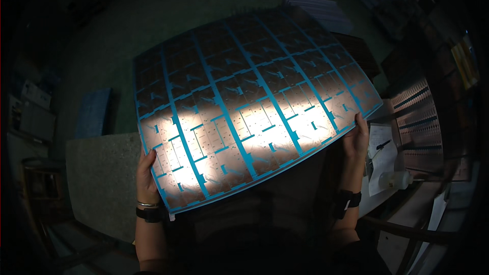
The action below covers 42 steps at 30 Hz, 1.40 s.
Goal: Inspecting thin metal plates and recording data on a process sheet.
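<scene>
A large copper circuit board panel [219, 145] with a blue pattern of strips and small blocks fills the middle of the head view. It is held up at a tilt, its right side higher than its left, and bright light glares off its near half. My left hand [146, 175] grips the lower left edge, thumb on the face and the other fingers hidden behind. At the lower right edge my right hand [356, 140] is closed on the panel too, its fingers partly out of sight. Both wrists wear dark bands.
A grey board or tabletop [99, 183] lies at the left, with a blue panel [94, 113] beyond it. To the right are a paper sheet [381, 173] with a pen [383, 145], a translucent bottle [397, 180] and another copper panel [420, 122] with rows of slots.
</scene>
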Motion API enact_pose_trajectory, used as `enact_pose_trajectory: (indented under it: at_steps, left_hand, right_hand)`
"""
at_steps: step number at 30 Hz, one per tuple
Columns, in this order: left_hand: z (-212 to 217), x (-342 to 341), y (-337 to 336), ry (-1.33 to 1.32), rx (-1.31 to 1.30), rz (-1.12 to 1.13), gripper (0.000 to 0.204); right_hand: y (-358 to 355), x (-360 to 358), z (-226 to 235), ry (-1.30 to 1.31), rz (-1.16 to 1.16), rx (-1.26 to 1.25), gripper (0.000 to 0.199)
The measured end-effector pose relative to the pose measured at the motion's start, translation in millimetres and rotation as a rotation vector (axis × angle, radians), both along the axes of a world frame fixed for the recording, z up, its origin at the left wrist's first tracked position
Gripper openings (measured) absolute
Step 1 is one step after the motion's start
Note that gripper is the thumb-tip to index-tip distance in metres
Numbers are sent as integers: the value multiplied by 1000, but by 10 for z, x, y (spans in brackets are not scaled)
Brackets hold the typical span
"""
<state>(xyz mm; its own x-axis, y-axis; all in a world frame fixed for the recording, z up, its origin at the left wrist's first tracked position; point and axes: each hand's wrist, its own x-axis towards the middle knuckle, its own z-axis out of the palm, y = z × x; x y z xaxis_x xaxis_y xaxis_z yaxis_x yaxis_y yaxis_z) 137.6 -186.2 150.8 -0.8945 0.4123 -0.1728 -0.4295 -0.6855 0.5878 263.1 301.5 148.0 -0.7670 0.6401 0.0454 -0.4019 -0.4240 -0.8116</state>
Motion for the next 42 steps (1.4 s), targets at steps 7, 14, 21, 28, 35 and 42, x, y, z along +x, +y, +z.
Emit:
enact_pose_trajectory:
  at_steps: [7, 14, 21, 28, 35, 42]
  left_hand:
    - [34, -16, 13, 49, -126, -31, 54]
    - [-288, -72, -412, -74, -380, -10, 23]
    - [143, -51, 94, 15, -567, 489, 24]
    - [2, 183, 36, 56, -605, 578, 23]
    - [35, 194, 25, 74, -537, 584, 16]
    - [-32, 108, -1, 104, -577, 607, 18]
  right_hand:
    - [24, 66, -39, 77, 4, -22, 39]
    - [-133, 178, -317, 91, -2, -36, 32]
    - [-142, 414, -455, 104, 48, -276, 32]
    - [-145, 453, -497, 138, 115, -314, 37]
    - [-157, 568, -598, 100, 149, -285, 42]
    - [-315, 512, -402, 81, 77, -269, 49]
